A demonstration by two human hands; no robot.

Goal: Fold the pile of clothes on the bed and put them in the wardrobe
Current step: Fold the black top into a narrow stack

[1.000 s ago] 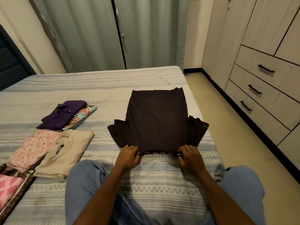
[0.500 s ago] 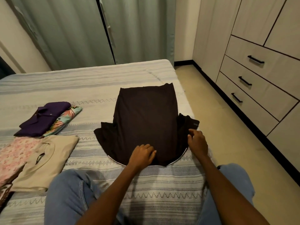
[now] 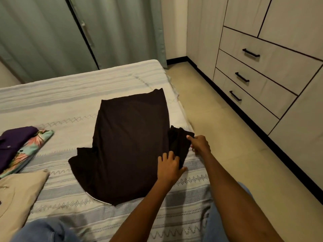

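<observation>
A dark brown shirt lies spread flat on the striped bed, hem pointing away from me. Its right sleeve sticks out near the bed's right edge. My right hand pinches the outer end of that sleeve, thumb on top. My left hand presses on the shirt where the sleeve joins the body, fingers spread on the cloth. The left sleeve lies flat on the far side. The wardrobe with three black-handled drawers stands to the right, closed.
Folded clothes sit at the left of the bed: a purple shirt, a floral piece beside it, a beige top nearer me. Green curtains hang behind the bed. A strip of tiled floor separates bed and wardrobe.
Both hands left the collar edge nearest me. My right hand moved out to the right sleeve and took hold of it; my left hand slid right to the sleeve's base.
</observation>
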